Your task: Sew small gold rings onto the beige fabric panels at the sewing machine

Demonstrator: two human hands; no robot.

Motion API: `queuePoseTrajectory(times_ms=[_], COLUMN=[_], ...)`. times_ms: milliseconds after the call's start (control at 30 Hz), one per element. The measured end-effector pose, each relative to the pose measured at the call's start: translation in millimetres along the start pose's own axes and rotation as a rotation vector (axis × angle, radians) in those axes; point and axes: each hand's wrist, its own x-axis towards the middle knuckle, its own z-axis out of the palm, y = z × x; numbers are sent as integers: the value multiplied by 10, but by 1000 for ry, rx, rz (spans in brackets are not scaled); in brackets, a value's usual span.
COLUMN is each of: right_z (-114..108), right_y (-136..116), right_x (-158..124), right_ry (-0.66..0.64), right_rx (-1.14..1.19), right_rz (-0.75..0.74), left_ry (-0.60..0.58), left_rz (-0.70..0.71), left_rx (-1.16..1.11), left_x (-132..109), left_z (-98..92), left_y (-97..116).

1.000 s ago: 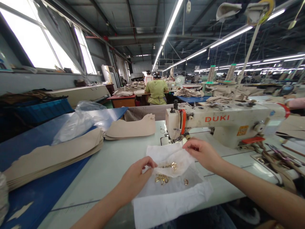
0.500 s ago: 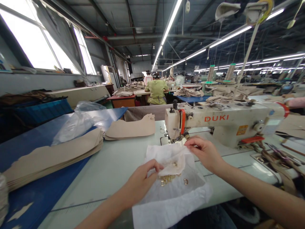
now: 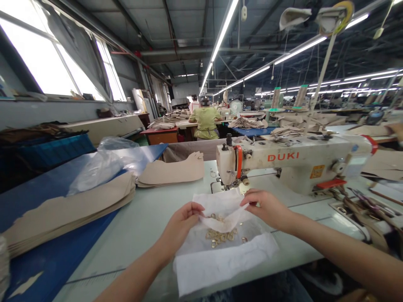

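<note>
A sheet of thin white wrapping paper (image 3: 217, 270) lies spread at the table's front edge, before the sewing machine. Several gold D-rings (image 3: 222, 237) are heaped on it, with one lying apart to the right. My left hand (image 3: 185, 220) pinches the left end of a raised paper fold between thumb and fingers. Pinching the fold's right end is my right hand (image 3: 260, 205), just in front of the machine's needle area. The lifted fold sags between both hands over the D-rings and hides part of the heap; a few rings show behind it.
The white sewing machine (image 3: 292, 159) stands behind my right hand. Stacks of beige cut panels (image 3: 171, 172) lie left, near a clear plastic bag (image 3: 97, 167) on a blue surface. Straps and scissors (image 3: 368, 205) lie right. A person in green (image 3: 205, 121) sits ahead.
The paper fold has been lifted and drawn back between my hands, uncovering more D-rings. My left hand has risen and now grips the fold's left end.
</note>
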Motion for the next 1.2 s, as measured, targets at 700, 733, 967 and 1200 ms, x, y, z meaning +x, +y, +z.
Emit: queuePoseTrajectory(times_ms=[700,733,967,1200], right_z=[-134,-140,-123,-96], right_y=[-220,-238,-320,-339], right_x=[-102,-104,-90,-51], right_ry=[200,214,219,265], right_rx=[514,527,606,649], right_rz=[223,212,132,80], left_ry=[-263,-265,-253,-242], left_rz=[125,131,174,201], left_rx=[594,604,618,608], left_x=[-210,-210,-220,-220], left_z=[8,9,58,66], left_y=[-18,-22,-9,-31])
